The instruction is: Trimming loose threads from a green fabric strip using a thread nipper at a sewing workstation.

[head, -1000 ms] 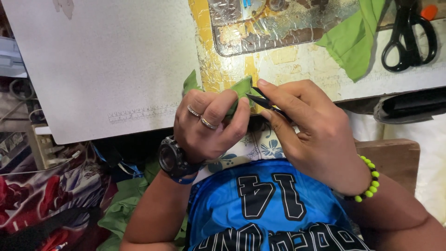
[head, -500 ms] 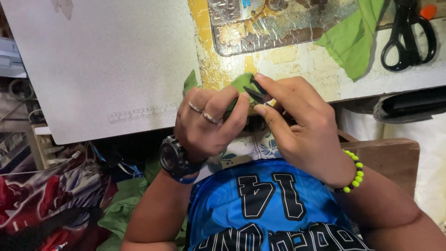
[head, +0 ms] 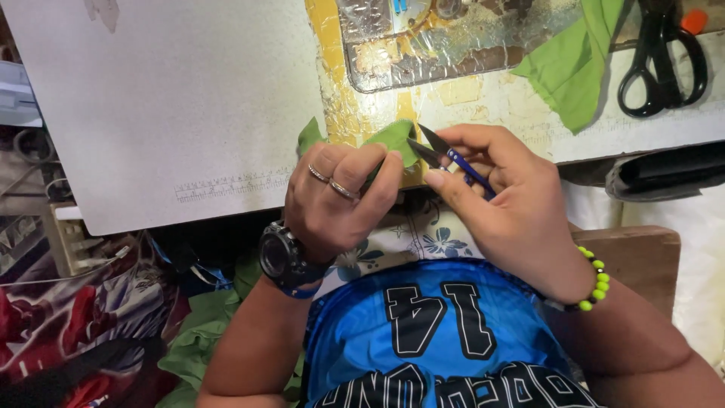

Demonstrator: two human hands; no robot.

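At table (head: 189, 113) edge, left hand (head: 340, 200) pinches green cloth (head: 393, 140) taut w/ right hand (head: 498, 196) gripping blue snips (head: 445, 155), blades open at fold.

2 green cloth pieces (head: 393, 140) (head: 570, 64) — 1 thread snips (head: 449, 157), 1 black scissors (head: 664, 57), 2 rings (head: 331, 181), 1 watch (head: 281, 257) — 1 bead bracelet (head: 595, 283).

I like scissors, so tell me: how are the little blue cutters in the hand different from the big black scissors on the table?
The blue snips are small and slim; the black scissors are bigger with loop handles. The snips are held in the right hand, blades open beside the green cloth; the scissors lie untouched. Both have two blades.
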